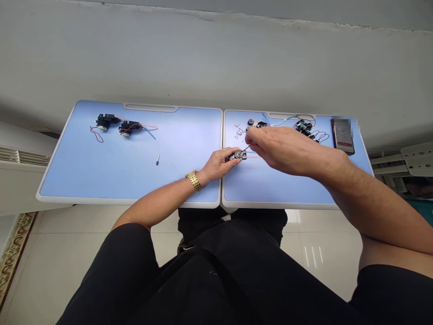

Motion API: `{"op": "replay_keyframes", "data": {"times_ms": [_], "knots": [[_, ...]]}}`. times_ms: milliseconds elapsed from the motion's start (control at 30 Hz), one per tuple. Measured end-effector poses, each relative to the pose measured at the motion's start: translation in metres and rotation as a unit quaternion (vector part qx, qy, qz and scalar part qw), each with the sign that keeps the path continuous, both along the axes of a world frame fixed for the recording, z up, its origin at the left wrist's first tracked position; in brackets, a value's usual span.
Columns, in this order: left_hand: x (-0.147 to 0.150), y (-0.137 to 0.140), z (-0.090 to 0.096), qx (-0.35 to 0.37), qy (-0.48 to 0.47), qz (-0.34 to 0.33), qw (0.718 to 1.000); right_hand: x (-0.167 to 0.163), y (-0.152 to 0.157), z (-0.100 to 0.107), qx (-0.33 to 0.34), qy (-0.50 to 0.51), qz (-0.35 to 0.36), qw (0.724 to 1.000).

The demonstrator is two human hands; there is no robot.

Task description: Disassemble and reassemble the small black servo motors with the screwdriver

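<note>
A left desk point(101, 174) and a right desk point(270, 192) are set side by side, edges meeting. Above the right desk, a thin metal tool point(246, 148), perhaps a screwdriver, is pinched by the tightly curled fingers of the right hand point(280, 146); its handle is hidden. By the left hand point(219, 163), laid across the seam, a wired black unit point(232, 157) is gripped between thumb and fingers, spread just as wide as the unit. It is held at the right desk's left edge; whether the desk is touched by it cannot be told.

The tool's tip is pointed at the round silver part point(239, 154) on top. It is best kept straight and pressed gently, so that nothing slips. The unit should be held firmly, with fingertips kept away from the tip.

A phone point(343, 136) is laid near the right desk's back right corner. Two black gear units point(130, 127) are set near the left desk's back edge.

Tiny screws point(239, 133) are spread near the right desk's back left corner, with no box or cup seen around them. A small dish might help, as they could easily be lost.
</note>
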State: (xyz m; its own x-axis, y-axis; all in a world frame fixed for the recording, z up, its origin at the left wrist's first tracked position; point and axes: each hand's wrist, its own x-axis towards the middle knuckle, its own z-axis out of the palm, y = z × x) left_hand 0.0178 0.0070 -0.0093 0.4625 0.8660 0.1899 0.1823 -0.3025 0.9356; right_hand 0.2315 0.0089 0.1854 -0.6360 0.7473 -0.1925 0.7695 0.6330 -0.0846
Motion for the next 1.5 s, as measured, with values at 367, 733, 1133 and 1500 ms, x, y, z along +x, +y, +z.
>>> {"op": "replay_keyframes", "data": {"times_ms": [367, 733, 1133, 1500], "knots": [[-0.001, 0.001, -0.001, 0.035, 0.016, -0.007, 0.999, -0.003, 0.003, 0.003, 0.035, -0.053, -0.033, 0.997], [0.0, 0.0, 0.003, 0.03, 0.025, -0.003, 0.999, -0.002, 0.001, -0.002, 0.023, -0.02, -0.017, 0.999], [0.001, 0.0, 0.004, 0.012, 0.001, -0.01, 1.0, -0.005, 0.001, -0.001, 0.054, -0.022, -0.069, 0.996], [0.002, -0.001, 0.002, 0.04, 0.012, -0.005, 0.999, -0.011, -0.002, -0.013, 0.079, -0.045, -0.089, 0.992]]}}
